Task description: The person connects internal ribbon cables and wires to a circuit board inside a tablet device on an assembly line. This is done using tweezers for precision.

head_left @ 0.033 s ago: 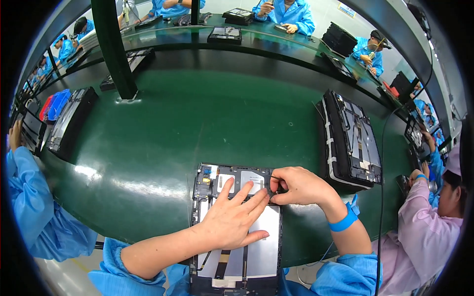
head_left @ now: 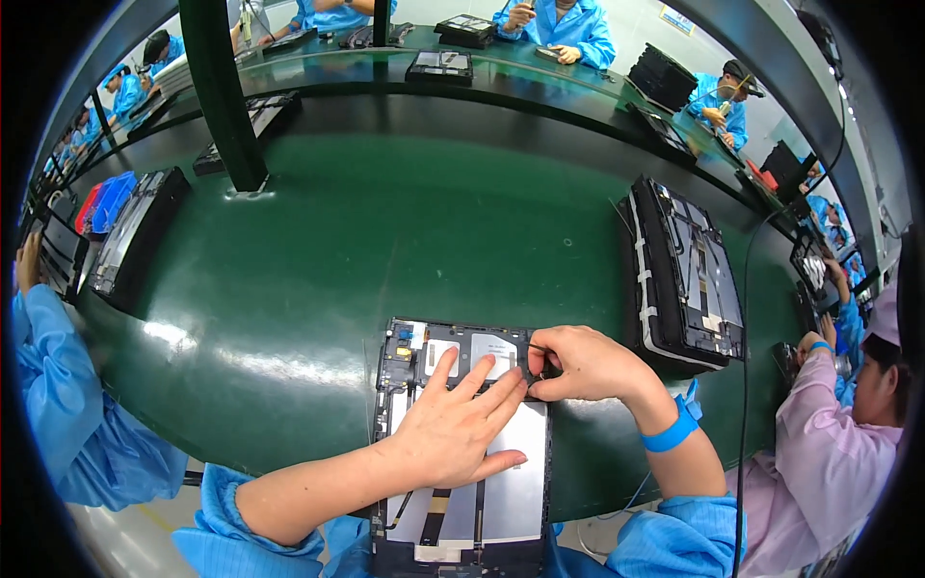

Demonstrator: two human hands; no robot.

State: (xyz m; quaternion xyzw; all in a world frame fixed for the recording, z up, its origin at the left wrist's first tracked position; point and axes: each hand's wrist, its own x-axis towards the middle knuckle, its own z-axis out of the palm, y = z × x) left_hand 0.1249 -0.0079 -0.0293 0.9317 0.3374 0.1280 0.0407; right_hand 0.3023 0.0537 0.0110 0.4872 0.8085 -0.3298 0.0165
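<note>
An opened tablet-like device lies at the table's front edge, showing a silver inner plate, black ribbon cables and dark circuit parts along its far end. My left hand rests flat across it, fingers spread, its fingertips at the far section with the pale metal covers. At the device's far right corner my right hand is closed, thumb and fingers pinched together at the edge. Whatever lies between those fingers is too small and hidden to make out; a thin dark line shows beside them. A blue band circles my right wrist.
On the green table, a stack of similar devices stands to the right. Another stack sits at the left beside blue and red bins. A dark post rises from the table. A black cable hangs right. Co-workers sit around.
</note>
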